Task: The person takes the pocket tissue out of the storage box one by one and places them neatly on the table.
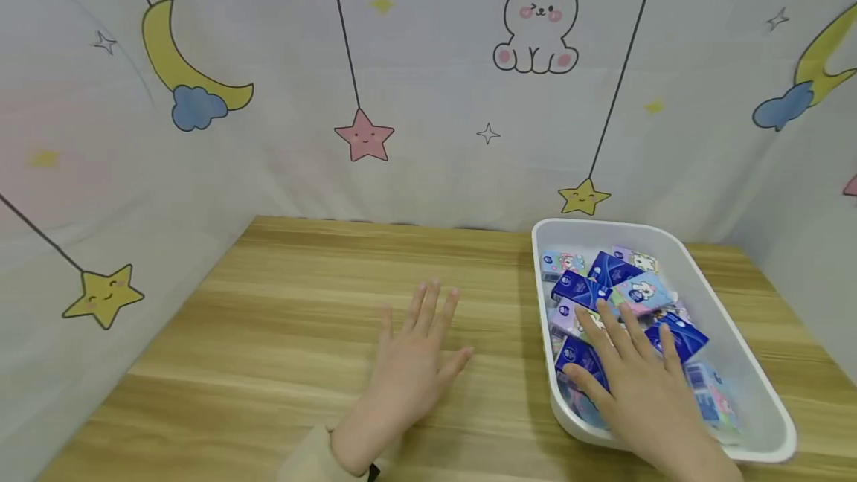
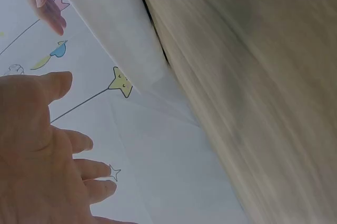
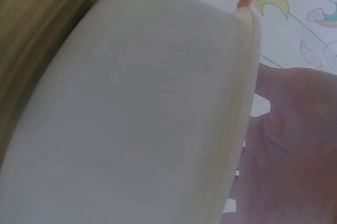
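Observation:
My left hand (image 1: pixel 410 367) hovers over the wooden table with its fingers spread and nothing in them. In the left wrist view the left hand (image 2: pixel 37 155) shows a bare palm, raised off the tabletop. At the right stands a white plastic bin (image 1: pixel 726 311) holding several small packs that look like pocket tissues. Some are dark blue, such as the blue pack (image 1: pixel 683 337); others have pastel cartoon prints, such as the light-blue pack (image 1: pixel 643 292). Over the bin's near end, my right hand (image 1: pixel 643 393) spreads straight fingers above the packs, hiding some of them.
The wooden table (image 1: pixel 301 318) stretches left of the bin. A pale cloth (image 1: pixel 428 177) printed with stars, moons and a rabbit hangs behind and along both sides. In the right wrist view the bin's outer wall (image 3: pixel 121 108) fills much of the picture.

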Available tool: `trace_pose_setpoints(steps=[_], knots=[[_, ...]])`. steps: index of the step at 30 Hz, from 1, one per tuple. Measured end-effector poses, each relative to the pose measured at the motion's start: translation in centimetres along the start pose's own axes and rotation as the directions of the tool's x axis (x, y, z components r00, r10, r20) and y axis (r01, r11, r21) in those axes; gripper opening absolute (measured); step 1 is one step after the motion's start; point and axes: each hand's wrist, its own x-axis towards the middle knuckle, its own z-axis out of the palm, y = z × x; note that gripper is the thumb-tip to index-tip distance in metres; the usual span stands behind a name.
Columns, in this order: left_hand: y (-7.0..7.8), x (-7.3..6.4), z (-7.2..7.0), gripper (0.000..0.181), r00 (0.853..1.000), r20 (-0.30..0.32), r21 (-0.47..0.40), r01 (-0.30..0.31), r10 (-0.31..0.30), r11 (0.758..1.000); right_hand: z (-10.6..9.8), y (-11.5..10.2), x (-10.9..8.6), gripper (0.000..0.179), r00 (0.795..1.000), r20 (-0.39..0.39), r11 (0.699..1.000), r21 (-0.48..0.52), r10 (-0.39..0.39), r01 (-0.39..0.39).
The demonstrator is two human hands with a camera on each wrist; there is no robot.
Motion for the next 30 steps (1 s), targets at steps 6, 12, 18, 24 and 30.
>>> trace_pose_setpoints(steps=[6,12,18,24,30], knots=[[0.8,0.5,0.5,0.073,0.999,0.033,-0.037,-0.032,0.033,0.999,-0.6,1.6,-0.1,0.074,1.0,0.0,1.0,-0.002,0.007,-0.007],[1.6,1.1,0.4,0.074,0.998,0.045,-0.047,-0.046,0.048,0.998,-1.1,2.7,-0.1,0.073,0.999,-0.03,1.0,0.008,0.011,-0.011],[2.6,1.8,0.5,0.077,0.995,0.07,-0.057,-0.062,0.066,0.996,-1.5,3.6,-0.1,0.072,0.998,-0.047,0.998,0.047,0.032,-0.03],[3.4,2.5,0.7,0.078,0.992,0.08,-0.094,-0.087,0.094,0.992,-1.8,4.7,0.1,0.075,0.998,-0.04,0.997,0.059,0.05,-0.048],[4.5,3.2,1.1,0.08,0.989,0.095,-0.145,-0.102,0.117,0.984,-2.1,6.7,0.1,0.079,0.996,-0.021,0.995,0.061,0.084,-0.082]])
